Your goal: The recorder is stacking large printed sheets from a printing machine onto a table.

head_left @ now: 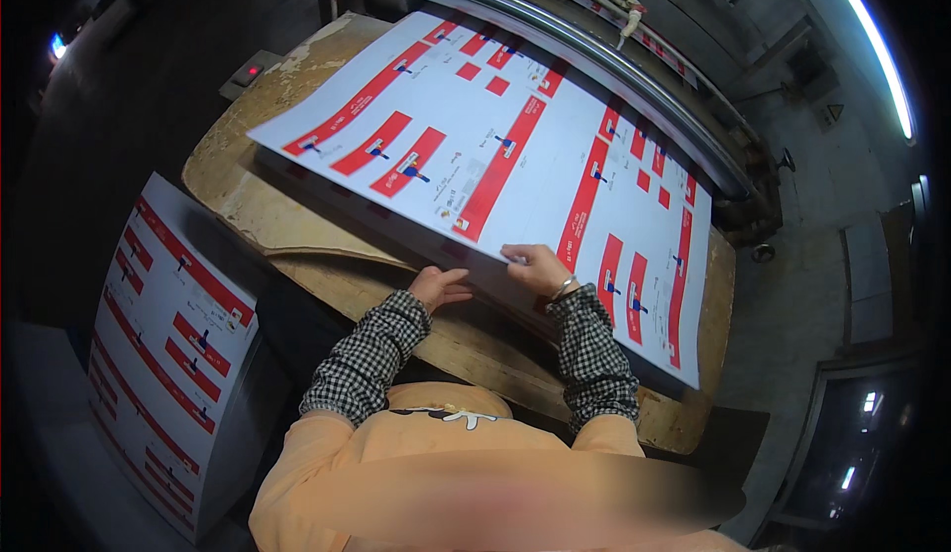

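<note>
A large white printed sheet (543, 200) with red bands and small blue figures lies slanting across a worn wooden board (233, 170). Its far edge reaches the metal roller of a machine, and its near edge is lifted off the board. My right hand (540, 271), wearing a bracelet at the wrist, pinches that near edge between thumb and fingers. Just left of it and below the edge, my left hand (436, 287) has its fingers stretched out and holds nothing. Checked sleeve covers are on both forearms.
The long metal roller (584, 71) runs along the board's far side, with a pale hose (630, 23) above it. A tall stack of similar printed sheets (163, 354) stands at the lower left. A small box with a red light (248, 73) sits beyond the board's left edge.
</note>
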A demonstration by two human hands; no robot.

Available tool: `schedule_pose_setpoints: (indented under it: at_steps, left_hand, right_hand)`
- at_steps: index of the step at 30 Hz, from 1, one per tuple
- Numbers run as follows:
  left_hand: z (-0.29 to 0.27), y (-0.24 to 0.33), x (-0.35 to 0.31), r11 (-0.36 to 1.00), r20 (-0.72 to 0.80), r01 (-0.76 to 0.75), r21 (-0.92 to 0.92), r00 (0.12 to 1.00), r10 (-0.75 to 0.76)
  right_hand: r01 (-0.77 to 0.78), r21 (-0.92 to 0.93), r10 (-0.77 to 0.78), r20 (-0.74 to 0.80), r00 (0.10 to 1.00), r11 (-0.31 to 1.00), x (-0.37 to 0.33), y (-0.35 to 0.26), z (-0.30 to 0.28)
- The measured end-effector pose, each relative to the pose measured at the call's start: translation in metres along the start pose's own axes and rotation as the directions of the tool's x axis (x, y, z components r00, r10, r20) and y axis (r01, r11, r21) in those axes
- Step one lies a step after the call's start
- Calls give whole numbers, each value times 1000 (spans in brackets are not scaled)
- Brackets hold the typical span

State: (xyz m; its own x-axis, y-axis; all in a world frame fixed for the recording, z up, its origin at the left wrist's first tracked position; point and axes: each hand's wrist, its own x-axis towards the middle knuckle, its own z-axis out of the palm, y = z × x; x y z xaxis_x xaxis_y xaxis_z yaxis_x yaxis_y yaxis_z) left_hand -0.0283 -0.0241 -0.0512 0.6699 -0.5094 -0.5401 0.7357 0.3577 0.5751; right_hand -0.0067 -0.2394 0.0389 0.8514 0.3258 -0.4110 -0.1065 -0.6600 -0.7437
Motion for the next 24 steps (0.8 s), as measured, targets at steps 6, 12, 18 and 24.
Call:
schedule_pose_setpoints:
  at_steps: [6,12,18,24]
  left_hand:
    - [0,-7,6,998,-99,-32,-61,995,25]
    - [7,2,1,999,-87,-18,49,996,23]
    - [5,3,5,1000,-75,10,-7,997,-10]
    - [0,-1,1,999,-38,0,32,999,2]
  right_hand:
    - [181,-44,-186,-255,949,983,-14,2,16]
    - [99,-97,-114,-162,980,990,-2,28,41]
    - [-112,-211,3,-459,888,971,51,53,12]
    - [46,-630,-164,-132,978,775,21,21,53]
